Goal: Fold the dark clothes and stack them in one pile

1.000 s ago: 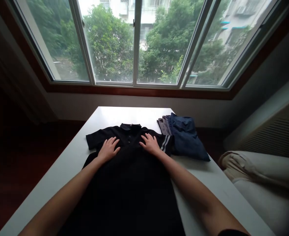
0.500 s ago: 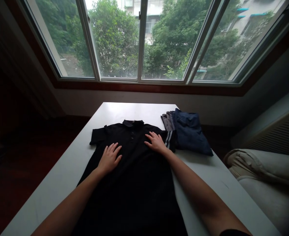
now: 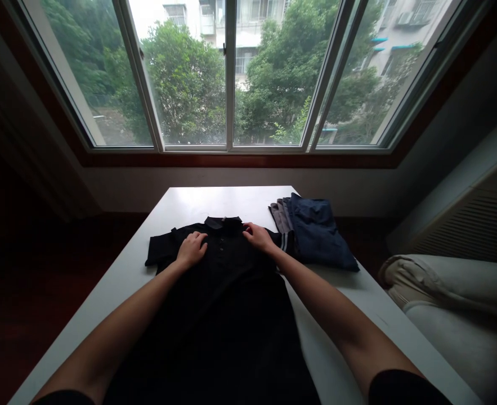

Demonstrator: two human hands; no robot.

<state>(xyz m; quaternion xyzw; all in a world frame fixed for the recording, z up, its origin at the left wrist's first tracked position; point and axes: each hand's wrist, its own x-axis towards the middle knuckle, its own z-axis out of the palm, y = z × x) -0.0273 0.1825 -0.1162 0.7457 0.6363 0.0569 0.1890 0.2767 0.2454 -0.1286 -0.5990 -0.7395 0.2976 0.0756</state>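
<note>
A black polo shirt (image 3: pixel 227 304) lies face up on the white table (image 3: pixel 214 199), collar pointing away from me and buttons showing. My left hand (image 3: pixel 192 249) rests on its left shoulder just beside the collar, fingers curled into the cloth. On the other side of the collar my right hand (image 3: pixel 257 237) sits on the right shoulder, its fingers also bent and pressed into the fabric. A sleeve with white stripes (image 3: pixel 285 242) shows just right of that hand.
A folded stack of dark blue and grey clothes (image 3: pixel 319 230) lies at the table's far right, touching the shirt's sleeve. A pale cushioned seat (image 3: pixel 451 292) stands to the right of the table. A wide window (image 3: pixel 231 79) fills the wall beyond.
Both hands slid up the shirt from the chest to the shoulders beside the collar, and their flat fingers have curled into the cloth. The shirt's shoulders look slightly bunched.
</note>
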